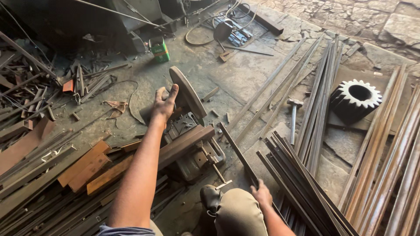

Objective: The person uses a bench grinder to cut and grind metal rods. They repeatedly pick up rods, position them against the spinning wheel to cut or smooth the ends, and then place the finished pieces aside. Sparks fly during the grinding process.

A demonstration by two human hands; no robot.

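Now, in the head view, the left hand [164, 104] grips the handle of the chop saw [188, 131], fingers closed, blade raised. The right hand [261, 195] closes on a steel bar [238, 155] lying across the saw's vise on the floor [245, 74]. Likely the bar is being positioned; next it needs clamping before lowering the blade.

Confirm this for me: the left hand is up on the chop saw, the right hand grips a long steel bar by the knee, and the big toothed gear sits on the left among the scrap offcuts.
Not quite. The head view shows the toothed gear on the right, beside the long rods, not among the scrap offcuts on the left. The rest holds: the left hand is on the chop saw, and the right hand grips a steel bar by the knee.
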